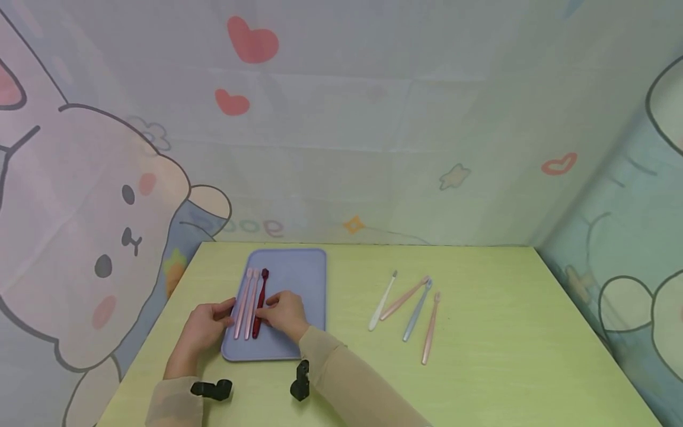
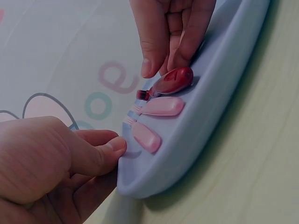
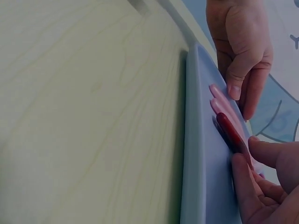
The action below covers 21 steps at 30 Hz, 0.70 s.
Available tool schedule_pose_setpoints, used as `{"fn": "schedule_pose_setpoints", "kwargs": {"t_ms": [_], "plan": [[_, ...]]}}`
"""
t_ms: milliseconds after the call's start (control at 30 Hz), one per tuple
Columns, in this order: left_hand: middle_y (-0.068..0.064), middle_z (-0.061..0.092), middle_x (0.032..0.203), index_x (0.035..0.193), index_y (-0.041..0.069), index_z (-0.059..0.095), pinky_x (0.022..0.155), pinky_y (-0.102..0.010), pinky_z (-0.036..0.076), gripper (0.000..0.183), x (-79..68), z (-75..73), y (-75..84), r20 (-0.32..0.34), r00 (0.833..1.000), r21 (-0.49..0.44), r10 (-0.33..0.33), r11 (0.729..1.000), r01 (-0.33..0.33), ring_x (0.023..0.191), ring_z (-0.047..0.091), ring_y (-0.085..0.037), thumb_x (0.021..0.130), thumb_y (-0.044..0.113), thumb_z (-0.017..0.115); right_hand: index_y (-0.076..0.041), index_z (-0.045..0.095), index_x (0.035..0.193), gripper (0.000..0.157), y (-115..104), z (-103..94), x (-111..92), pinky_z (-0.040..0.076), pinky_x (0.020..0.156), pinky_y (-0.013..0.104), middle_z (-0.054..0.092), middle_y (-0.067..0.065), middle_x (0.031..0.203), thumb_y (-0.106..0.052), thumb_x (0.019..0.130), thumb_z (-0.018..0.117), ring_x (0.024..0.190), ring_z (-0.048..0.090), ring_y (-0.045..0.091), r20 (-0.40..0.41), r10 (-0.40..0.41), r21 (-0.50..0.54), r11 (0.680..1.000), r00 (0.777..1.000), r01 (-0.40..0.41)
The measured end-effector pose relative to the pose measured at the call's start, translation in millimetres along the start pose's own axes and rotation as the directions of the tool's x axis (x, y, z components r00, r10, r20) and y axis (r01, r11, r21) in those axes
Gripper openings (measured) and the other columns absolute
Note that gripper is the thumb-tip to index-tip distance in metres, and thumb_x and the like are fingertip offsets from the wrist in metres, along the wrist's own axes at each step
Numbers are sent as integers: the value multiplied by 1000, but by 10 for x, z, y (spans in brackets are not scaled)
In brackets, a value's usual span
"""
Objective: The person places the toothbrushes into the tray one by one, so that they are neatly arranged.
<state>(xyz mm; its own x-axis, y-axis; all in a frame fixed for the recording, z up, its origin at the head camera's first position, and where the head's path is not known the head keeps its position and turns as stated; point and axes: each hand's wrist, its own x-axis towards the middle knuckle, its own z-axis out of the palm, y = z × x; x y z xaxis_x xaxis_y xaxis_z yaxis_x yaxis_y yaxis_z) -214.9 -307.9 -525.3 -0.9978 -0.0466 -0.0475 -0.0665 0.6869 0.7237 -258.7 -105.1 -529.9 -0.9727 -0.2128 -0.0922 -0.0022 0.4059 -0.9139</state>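
Observation:
On the bluish-purple tray (image 1: pixel 315 296) two pink toothbrushes (image 1: pixel 243 308) lie side by side near the left rim, heads toward the far end. Just right of them is a dark red toothbrush (image 1: pixel 262 290), roughly parallel. My right hand (image 1: pixel 286 313) pinches this red one around its handle, the thumb on one side and fingers on the other in the right wrist view (image 3: pixel 266 182). At the tray's left edge my left hand (image 1: pixel 203 328) grips the rim, its thumb (image 2: pixel 116 144) over the top and the other fingers outside.
To the right, on the yellow-green table (image 1: pixel 507 332), lie a white toothbrush (image 1: pixel 381 305), a blue-grey toothbrush (image 1: pixel 418 311) and two more pink toothbrushes (image 1: pixel 431 332), loosely fanned out. A printed cloth (image 1: pixel 373 118) hangs behind the table's far edge.

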Motion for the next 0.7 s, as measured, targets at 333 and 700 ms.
{"fn": "schedule_pose_setpoints", "kwargs": {"t_ms": [333,700], "plan": [[-29,60,144,147,-6,58,113,-65,43,49,0,-22,17,8,1000,4,14,1000,-14,139,52,-51,99,-2,69,2,75,123,39,-3,-174,-94,57,67,22,78,-2,86,-18,92,87,70,72,10,110,-17,61,998,994,11],[-30,60,145,148,-6,57,113,-65,43,50,10,-7,8,12,1000,2,1,1000,-1,139,52,-51,100,-2,69,6,66,138,47,74,-619,-165,65,78,33,76,7,105,-11,96,79,92,78,32,195,-67,247,969,978,17]]}}
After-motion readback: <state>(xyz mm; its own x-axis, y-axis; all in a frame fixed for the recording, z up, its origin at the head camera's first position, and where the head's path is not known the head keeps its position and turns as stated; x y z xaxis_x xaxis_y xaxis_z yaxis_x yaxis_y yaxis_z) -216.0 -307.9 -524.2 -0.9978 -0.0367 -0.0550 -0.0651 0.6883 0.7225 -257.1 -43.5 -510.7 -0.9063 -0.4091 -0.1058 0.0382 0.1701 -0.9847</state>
